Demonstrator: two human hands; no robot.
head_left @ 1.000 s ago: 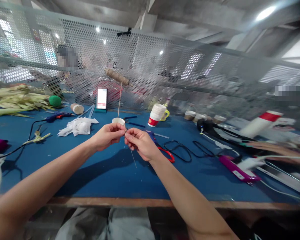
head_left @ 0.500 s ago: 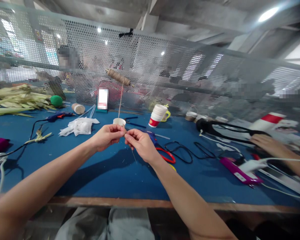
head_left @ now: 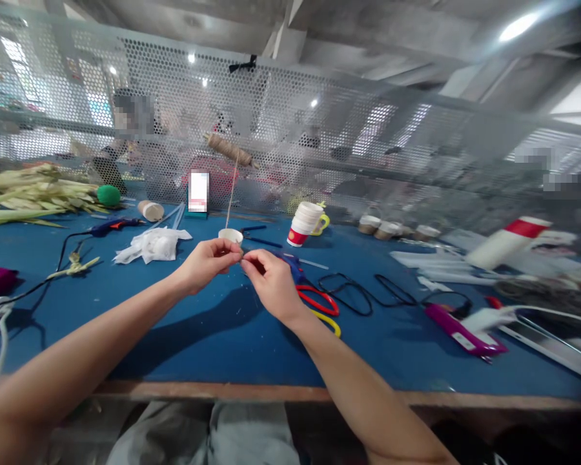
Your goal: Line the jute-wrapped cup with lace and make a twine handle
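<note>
My left hand (head_left: 207, 265) is closed in a pinch just in front of a small white paper cup (head_left: 231, 235). My right hand (head_left: 273, 283) meets it fingertip to fingertip, also pinching. Between them is a thin brown strand of twine (head_left: 242, 254), mostly hidden by the fingers. Behind the hands, a spool of brown twine (head_left: 228, 150) hangs at the mesh panel. From the spool a taut line of twine (head_left: 232, 194) drops toward the cup; whether it runs on to my fingers I cannot tell.
Scissors with red and yellow handles (head_left: 319, 299) and a blue glue gun (head_left: 293, 266) lie by my right wrist. Stacked paper cups (head_left: 306, 223) stand behind. Left are crumpled white tissue (head_left: 153, 245), another glue gun (head_left: 113, 226) and pale husks (head_left: 39, 187). A purple power strip (head_left: 459, 330) lies right.
My right hand has turned slightly at the pinch, and the loose strand below it no longer shows. On the right, another person's hand and a black looped item have left view.
</note>
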